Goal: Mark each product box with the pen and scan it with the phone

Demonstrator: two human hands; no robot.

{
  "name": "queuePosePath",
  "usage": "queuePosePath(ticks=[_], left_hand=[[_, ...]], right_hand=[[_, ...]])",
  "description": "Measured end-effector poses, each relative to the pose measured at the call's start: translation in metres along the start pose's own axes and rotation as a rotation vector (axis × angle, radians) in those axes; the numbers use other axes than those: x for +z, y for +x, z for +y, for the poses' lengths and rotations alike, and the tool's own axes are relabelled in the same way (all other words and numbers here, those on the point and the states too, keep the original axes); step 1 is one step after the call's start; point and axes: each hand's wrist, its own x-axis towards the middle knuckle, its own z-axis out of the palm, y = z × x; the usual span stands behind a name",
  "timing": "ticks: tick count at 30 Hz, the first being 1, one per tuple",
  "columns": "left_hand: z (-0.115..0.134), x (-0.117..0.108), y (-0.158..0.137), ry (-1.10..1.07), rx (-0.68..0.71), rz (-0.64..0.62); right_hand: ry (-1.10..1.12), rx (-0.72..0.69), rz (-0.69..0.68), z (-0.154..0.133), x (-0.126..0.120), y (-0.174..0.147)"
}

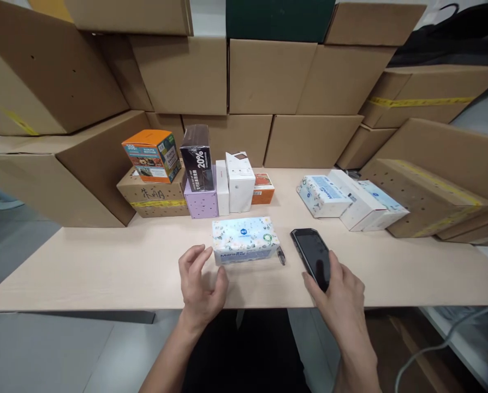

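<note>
My left hand [203,281] hovers at the near left corner of a floral tissue pack [246,240], its fingers curved and apart with nothing in them. Whether a fingertip touches the pack I cannot tell. On the right, my right hand [340,289] grips the near end of a black smartphone [313,254], thumb on one side and fingers on the other. The phone's dark screen faces up. A small dark object [281,255], too small to name, lies against the pack's right end.
Behind the pack stand a purple box [201,203], a dark box [197,161], a white box [240,185] and an orange box [154,155] on a cardboard carton [154,196]. Further tissue packs [323,196] lie at right. Stacked cartons [268,76] wall the table's back.
</note>
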Motion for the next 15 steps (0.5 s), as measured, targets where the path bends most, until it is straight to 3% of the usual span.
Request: queuePosePath(ticks=[3, 5, 9, 11, 13, 15], left_hand=[[0.004, -0.003, -0.003, -0.084, 0.044, 0.017], [0.011, -0.003, -0.006, -0.215, -0.02, -0.062], [0.038, 0.005, -0.011, -0.545, -0.522, -0.42], [0.05, 0.012, -0.011, -0.656, -0.685, -0.581], [0.056, 0.02, -0.008, -0.77, -0.777, -0.639], [0.058, 0.029, -0.007, -0.897, -0.863, -0.606]], right_hand=[[0.048, -0.015, 0.108, -0.002, 0.007, -0.001], [0.096, -0.017, 0.141, -0.003, 0.007, -0.002], [0.241, 0.026, 0.132, -0.014, -0.005, -0.006], [0.318, 0.086, 0.158, -0.025, -0.013, -0.01], [0.396, 0.122, 0.207, -0.038, -0.018, -0.016], [0.495, 0.071, 0.246, -0.05, -0.017, -0.024]])
